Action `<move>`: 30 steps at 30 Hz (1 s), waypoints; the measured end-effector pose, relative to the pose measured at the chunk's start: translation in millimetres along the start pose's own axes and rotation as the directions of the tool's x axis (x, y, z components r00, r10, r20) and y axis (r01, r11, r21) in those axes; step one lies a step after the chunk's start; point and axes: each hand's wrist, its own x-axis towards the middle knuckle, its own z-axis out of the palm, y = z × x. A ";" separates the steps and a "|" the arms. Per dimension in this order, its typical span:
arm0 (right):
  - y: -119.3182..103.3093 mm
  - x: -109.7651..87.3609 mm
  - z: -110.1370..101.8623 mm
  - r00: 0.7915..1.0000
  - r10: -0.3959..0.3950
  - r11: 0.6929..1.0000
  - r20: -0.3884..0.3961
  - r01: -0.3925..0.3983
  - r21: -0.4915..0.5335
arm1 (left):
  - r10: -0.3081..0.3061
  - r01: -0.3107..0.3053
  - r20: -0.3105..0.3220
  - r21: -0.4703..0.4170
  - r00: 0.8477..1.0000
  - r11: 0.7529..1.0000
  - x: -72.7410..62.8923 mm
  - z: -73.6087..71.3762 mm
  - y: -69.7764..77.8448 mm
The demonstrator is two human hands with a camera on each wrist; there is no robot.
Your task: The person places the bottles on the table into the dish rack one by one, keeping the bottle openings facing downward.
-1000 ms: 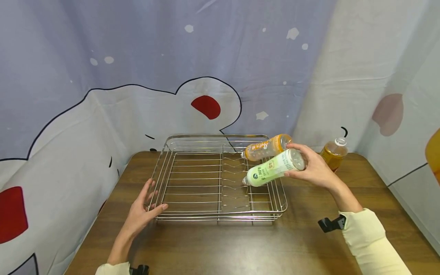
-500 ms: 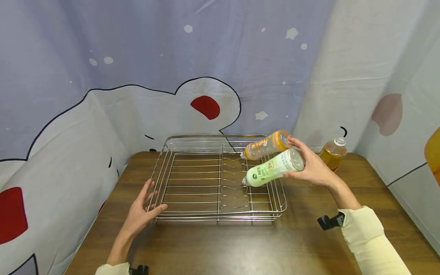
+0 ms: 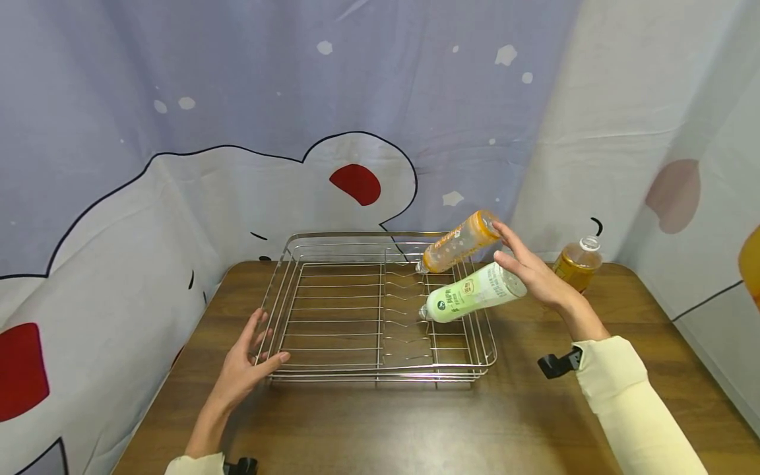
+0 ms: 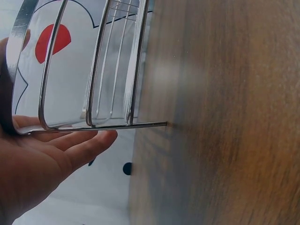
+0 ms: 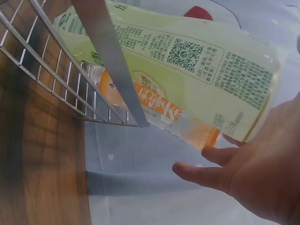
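A wire dish rack (image 3: 380,367) sits on the table. My left hand (image 3: 240,369) holds its left side, thumb over the rim and fingers along the outside. A green-labelled plastic bottle (image 3: 469,293) and a clear bottle with an orange label (image 3: 456,247) lean over the rack's right part, necks down among the wires, bases raised to the right. My right hand (image 3: 534,274) has its fingers extended at the orange bottle's base. Its thumb is near the green bottle's base; in the right wrist view the green bottle (image 5: 201,65) partly covers the orange one (image 5: 161,105).
Behind my right hand stands an upright bottle of amber liquid (image 3: 577,264) with a white cap. The wooden table (image 3: 380,429) backs onto a patterned curtain (image 3: 261,79). A pale wall-like cloth (image 3: 718,264) lies along the right side.
My right hand has let go of the green bottle and moved its fingers up to the orange one. The orange bottle's base has risen. My left hand stays put.
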 end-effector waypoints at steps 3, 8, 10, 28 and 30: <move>0.1 3.5 0.7 1.000 0.009 1.000 -0.008 -0.009 0.013 | 0.002 -0.002 0.001 0.003 1.000 1.000 0.1 0.4 -0.6; 2.0 6.8 5.3 0.999 -0.001 0.999 -0.042 -0.001 -0.047 | 0.000 0.000 -0.001 -0.011 1.000 1.000 0.3 0.6 -0.7; 2.6 8.1 7.6 0.998 -0.009 0.997 -0.066 0.004 -0.074 | 0.001 -0.001 -0.003 -0.013 1.000 1.000 0.5 0.3 -0.6; 2.1 4.3 8.6 0.990 0.033 0.991 -0.139 -0.050 -0.127 | 0.006 -0.006 0.001 -0.002 1.000 1.000 0.6 -0.8 -0.3; 2.1 1.6 6.4 0.989 0.047 0.991 -0.143 -0.064 -0.120 | 0.007 -0.007 0.002 -0.002 1.000 1.000 0.2 -0.7 -0.1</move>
